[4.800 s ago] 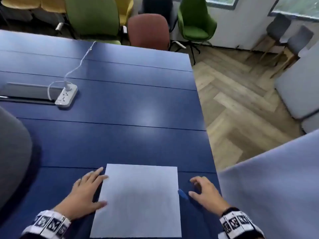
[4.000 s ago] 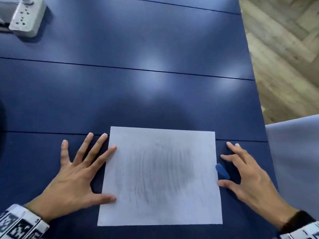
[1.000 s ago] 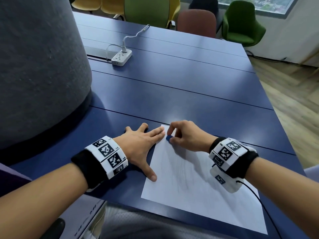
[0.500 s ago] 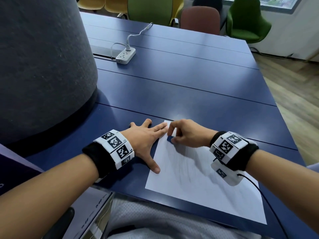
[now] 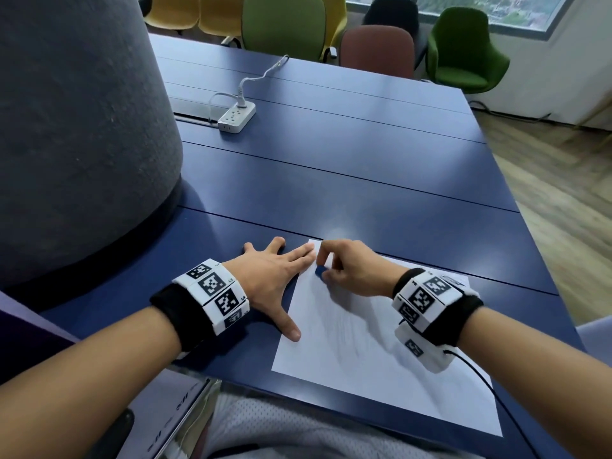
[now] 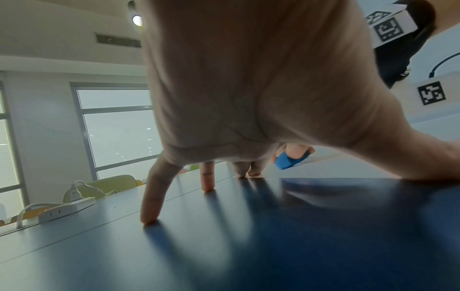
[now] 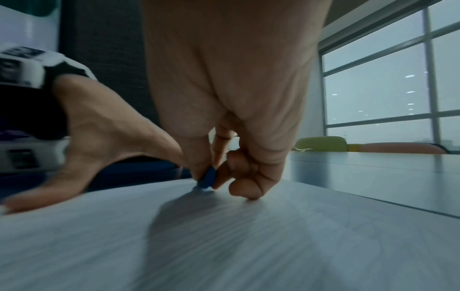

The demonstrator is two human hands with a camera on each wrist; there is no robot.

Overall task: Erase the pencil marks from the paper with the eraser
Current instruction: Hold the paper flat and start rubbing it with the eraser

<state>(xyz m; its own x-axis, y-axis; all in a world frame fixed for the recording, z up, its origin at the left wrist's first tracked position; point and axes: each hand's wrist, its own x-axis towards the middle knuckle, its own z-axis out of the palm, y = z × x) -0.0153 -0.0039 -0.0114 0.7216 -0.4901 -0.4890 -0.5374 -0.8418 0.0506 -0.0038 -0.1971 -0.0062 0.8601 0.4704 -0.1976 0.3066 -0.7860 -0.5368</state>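
Observation:
A white sheet of paper [image 5: 371,352] with faint grey pencil shading lies on the blue table [image 5: 347,180] near its front edge. My right hand [image 5: 344,270] pinches a small blue eraser [image 5: 320,271] and presses it on the paper's far left corner; the eraser [image 7: 208,180] shows between thumb and fingers in the right wrist view and again, as the eraser [image 6: 290,160], in the left wrist view. My left hand [image 5: 275,276] lies flat with fingers spread, thumb and fingertips on the paper's left edge.
A large grey fabric-covered column [image 5: 76,127] stands on the left. A white power strip [image 5: 236,118] with its cable lies further back. Several coloured chairs [image 5: 284,24] line the table's far side. Wooden floor [image 5: 563,193] lies beyond the right edge.
The right hand picked up the eraser from beside the paper and brought it to the far left corner. Over the last second both hands stay in place with slight shifts.

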